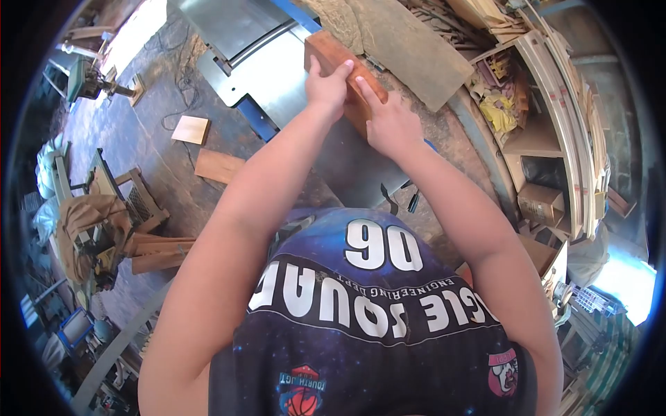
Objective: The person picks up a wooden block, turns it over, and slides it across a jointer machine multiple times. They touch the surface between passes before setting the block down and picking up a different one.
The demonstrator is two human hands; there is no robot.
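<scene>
A thick reddish-brown wooden board [333, 47] stands on edge on the shiny metal bed of a woodworking machine [267, 73]. My left hand [327, 89] is closed on the board's near face, its thumb over the top edge. Closer to me, my right hand [394, 123] grips the near end of the same board, with fingers along its top and side. Both arms are stretched forward. The lower metal table [357, 163] of the machine extends toward my body below the hands. Part of the board is hidden behind my fingers.
On the floor to the left lie a pale wood block [191, 130] and a brown wood piece [218, 166]. A wide plank [409, 48] lies beyond the machine. At right stands a wooden shelf [531, 142] with scraps and a cardboard box [541, 203]. Cables [184, 87] trail across the floor.
</scene>
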